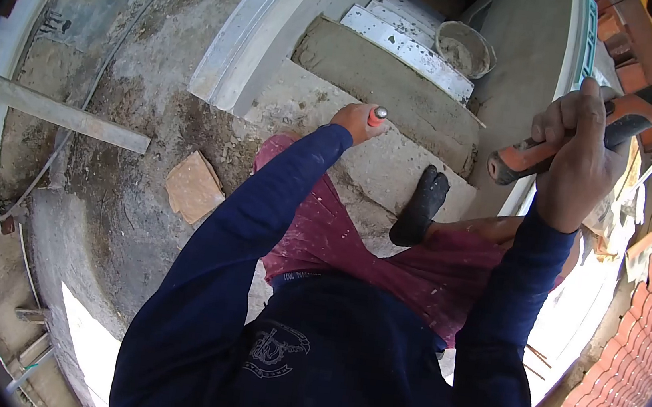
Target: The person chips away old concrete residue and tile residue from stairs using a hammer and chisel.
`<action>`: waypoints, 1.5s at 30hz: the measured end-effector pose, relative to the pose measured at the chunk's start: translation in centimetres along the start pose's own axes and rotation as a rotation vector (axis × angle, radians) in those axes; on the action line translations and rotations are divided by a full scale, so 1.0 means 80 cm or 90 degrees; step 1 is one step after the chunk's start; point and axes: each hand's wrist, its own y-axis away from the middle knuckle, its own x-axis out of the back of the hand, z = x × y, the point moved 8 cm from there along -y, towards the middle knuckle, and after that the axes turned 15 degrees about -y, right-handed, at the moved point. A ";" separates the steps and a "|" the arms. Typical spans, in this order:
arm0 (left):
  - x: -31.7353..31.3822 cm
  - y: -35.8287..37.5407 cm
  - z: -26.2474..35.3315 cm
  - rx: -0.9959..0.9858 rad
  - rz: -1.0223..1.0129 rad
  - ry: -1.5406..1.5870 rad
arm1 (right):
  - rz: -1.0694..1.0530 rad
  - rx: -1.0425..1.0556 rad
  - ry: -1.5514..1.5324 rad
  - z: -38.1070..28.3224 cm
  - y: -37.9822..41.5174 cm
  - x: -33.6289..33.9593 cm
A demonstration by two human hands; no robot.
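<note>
Left hand [356, 123]: 1, fingers clamped round the orange grip [373, 119] of a tool; a rounded metal end shows at the top of the grip, the remainder hidden by the hand. Position: over the pale step [290, 91], near the middle of the view.

Right hand [585, 157]: 1, closed about an orange-and-black tool [633, 115], thumb laid along it. Tool raised and slanting, well apart from the left hand; 1 blunt end projects toward the middle, the other runs to the right edge. Its type cannot be told.

Grey cement band [386, 98]: 1, just beyond the pale step, rough at the borders.

White stepped pieces [408, 50]: several, spattered grey, behind the band.

Bucket [464, 33]: 1, grey matter inside, beside the white pieces.

Black foot covering [422, 206]: 1, worn, on the pale step.

Tan flat piece [194, 187]: 1, on the stained ground, left of the person.

Wooden bar [63, 111]: 1, far left, across a cable [102, 69].

Red roof tiles [630, 359]: many, lower right.
</note>
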 end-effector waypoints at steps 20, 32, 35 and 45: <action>0.003 0.006 0.003 0.019 -0.010 -0.011 | 0.055 0.005 0.362 0.148 0.116 0.034; -0.002 -0.003 0.002 -0.002 -0.010 0.005 | -0.031 0.071 -0.008 -0.027 -0.009 -0.006; -0.009 -0.005 -0.002 -0.004 -0.008 -0.026 | 0.110 -0.035 -0.024 0.087 0.061 0.003; -0.003 -0.009 -0.006 -0.003 0.007 -0.010 | -0.056 -0.217 0.079 0.042 0.030 0.012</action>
